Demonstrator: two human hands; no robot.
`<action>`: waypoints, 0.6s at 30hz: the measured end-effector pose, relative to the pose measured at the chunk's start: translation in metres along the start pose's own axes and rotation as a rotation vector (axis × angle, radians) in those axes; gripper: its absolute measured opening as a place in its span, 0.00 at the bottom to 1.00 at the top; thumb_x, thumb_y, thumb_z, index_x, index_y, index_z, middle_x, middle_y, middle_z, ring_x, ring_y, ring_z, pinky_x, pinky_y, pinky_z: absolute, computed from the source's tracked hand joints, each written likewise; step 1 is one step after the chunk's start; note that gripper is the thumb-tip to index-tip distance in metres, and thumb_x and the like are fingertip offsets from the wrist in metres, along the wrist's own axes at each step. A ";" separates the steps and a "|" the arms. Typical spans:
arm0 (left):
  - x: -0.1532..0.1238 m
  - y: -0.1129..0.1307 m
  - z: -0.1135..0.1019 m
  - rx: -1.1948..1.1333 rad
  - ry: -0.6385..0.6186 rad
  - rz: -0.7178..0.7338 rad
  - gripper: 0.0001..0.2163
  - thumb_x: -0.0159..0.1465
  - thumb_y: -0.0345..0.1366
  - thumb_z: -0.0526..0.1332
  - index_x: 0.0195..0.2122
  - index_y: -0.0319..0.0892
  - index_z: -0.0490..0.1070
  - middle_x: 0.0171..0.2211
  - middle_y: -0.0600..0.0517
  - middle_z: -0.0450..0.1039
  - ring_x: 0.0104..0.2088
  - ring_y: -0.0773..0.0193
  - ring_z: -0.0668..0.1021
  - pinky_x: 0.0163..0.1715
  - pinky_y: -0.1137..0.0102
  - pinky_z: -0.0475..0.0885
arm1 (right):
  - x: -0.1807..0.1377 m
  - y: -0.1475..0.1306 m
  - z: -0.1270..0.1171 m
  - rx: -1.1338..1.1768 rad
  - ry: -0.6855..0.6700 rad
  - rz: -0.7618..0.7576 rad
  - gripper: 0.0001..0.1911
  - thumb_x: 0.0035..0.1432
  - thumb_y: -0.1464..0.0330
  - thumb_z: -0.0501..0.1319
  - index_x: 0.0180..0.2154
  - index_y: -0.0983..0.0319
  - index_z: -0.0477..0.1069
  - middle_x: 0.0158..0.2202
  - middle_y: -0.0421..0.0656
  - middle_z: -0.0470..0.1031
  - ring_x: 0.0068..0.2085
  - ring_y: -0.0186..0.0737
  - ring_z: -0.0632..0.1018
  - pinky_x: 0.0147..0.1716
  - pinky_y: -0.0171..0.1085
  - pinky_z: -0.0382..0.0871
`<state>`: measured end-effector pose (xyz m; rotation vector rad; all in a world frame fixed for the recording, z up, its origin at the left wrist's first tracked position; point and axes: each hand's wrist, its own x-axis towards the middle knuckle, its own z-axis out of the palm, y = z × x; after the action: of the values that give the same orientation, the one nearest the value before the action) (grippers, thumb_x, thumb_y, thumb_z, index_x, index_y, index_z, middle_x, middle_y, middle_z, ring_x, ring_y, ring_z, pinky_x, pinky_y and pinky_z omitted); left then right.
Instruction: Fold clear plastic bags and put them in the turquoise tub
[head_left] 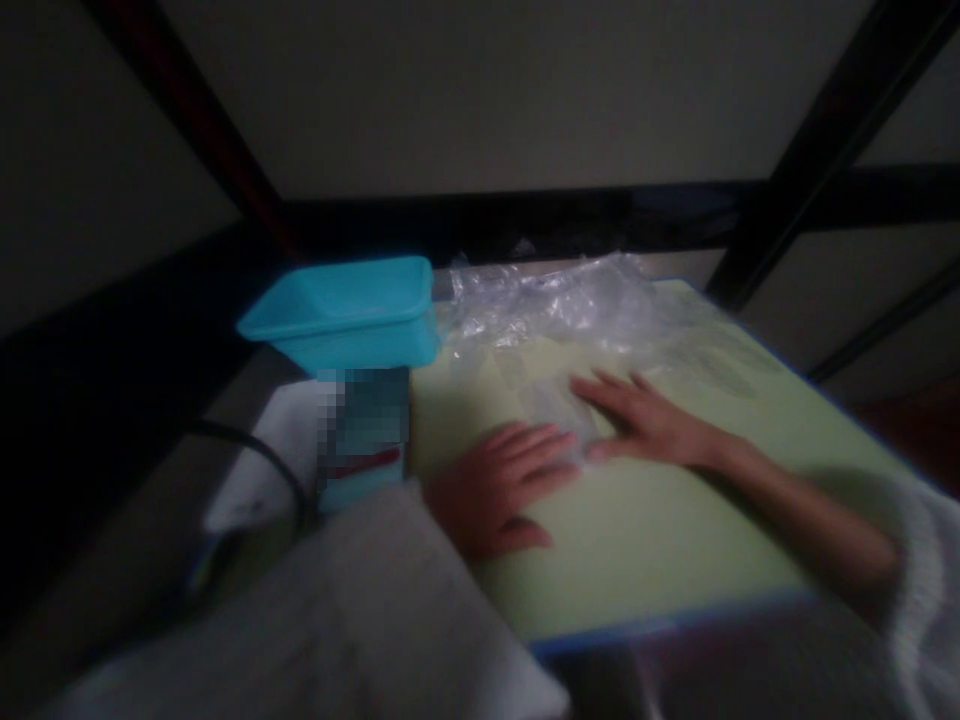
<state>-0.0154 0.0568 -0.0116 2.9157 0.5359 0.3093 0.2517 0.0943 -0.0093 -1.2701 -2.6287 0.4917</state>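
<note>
My left hand (502, 485) lies flat on the pale yellow-green board, its fingers apart and pointing right. Across from it, my right hand (637, 420) is spread, with thumb and fingertips at the edge of a small greyish, see-through sheet (555, 400). The left fingertips touch or cover the near part of this sheet; whether it is plastic or thin paper I cannot tell. Neither hand grips anything. Beyond the hands a crumpled clear plastic sheet (562, 305) lies along the far side of the board. The picture is dim and blurred.
A turquoise plastic basket (352, 340) stands at the back left. Before it lies a flat bluish item (367, 490), partly pixelated, with a dark red stick-like thing (367, 462) on it. A white piece (277, 450) and a dark cable (255, 445) are farther left. The board (645, 540) has blue edges.
</note>
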 end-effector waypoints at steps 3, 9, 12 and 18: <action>-0.001 -0.001 0.002 -0.024 -0.028 -0.024 0.32 0.63 0.58 0.47 0.62 0.43 0.58 0.66 0.43 0.50 0.66 0.50 0.53 0.62 0.53 0.49 | -0.001 0.001 0.001 -0.004 0.028 -0.014 0.42 0.56 0.45 0.54 0.66 0.55 0.46 0.67 0.49 0.47 0.66 0.59 0.51 0.60 0.65 0.38; 0.000 -0.001 0.003 -0.057 -0.075 -0.049 0.32 0.62 0.59 0.49 0.62 0.44 0.58 0.66 0.44 0.50 0.66 0.49 0.53 0.62 0.53 0.50 | -0.001 -0.003 0.001 -0.080 0.063 -0.104 0.34 0.63 0.50 0.48 0.66 0.55 0.45 0.67 0.48 0.47 0.66 0.56 0.52 0.59 0.66 0.39; 0.001 -0.001 0.002 -0.063 -0.086 -0.055 0.32 0.62 0.59 0.50 0.62 0.44 0.58 0.66 0.43 0.50 0.66 0.49 0.52 0.62 0.53 0.50 | -0.001 -0.003 0.002 -0.125 0.025 -0.135 0.34 0.64 0.50 0.46 0.66 0.55 0.44 0.66 0.48 0.49 0.66 0.56 0.52 0.58 0.67 0.37; 0.001 -0.001 0.002 -0.076 -0.099 -0.055 0.32 0.62 0.58 0.51 0.62 0.45 0.57 0.66 0.43 0.49 0.66 0.49 0.52 0.62 0.53 0.50 | -0.003 -0.001 0.003 -0.170 0.015 -0.029 0.36 0.63 0.48 0.43 0.66 0.59 0.44 0.66 0.51 0.48 0.65 0.60 0.52 0.57 0.69 0.41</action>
<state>-0.0145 0.0578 -0.0135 2.8196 0.5751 0.1734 0.2519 0.0906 -0.0118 -1.2745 -2.7213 0.2580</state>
